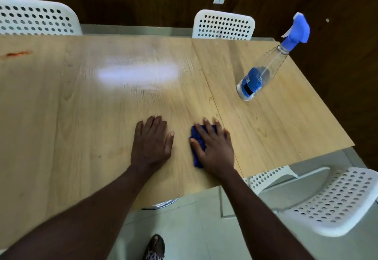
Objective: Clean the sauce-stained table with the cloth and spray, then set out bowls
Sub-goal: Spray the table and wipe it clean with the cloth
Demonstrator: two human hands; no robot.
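Spray bottle (263,71), upper right of frame: clear, blue trigger head, standing on table (61,116). Blue label, print too blurred to read.

Right hand (214,149), centre right: palm down on blue cloth (196,135), fingers (206,126) straight and spread, pressing cloth flat onto table. No pinch.

Left hand (151,139), centre: flat on bare wood just beside cloth, fingers (151,122) straight and close together, thumb out.

Sauce stain (18,53): red smear, upper left, well apart from both hands.

White perforated chair (224,25), top centre.
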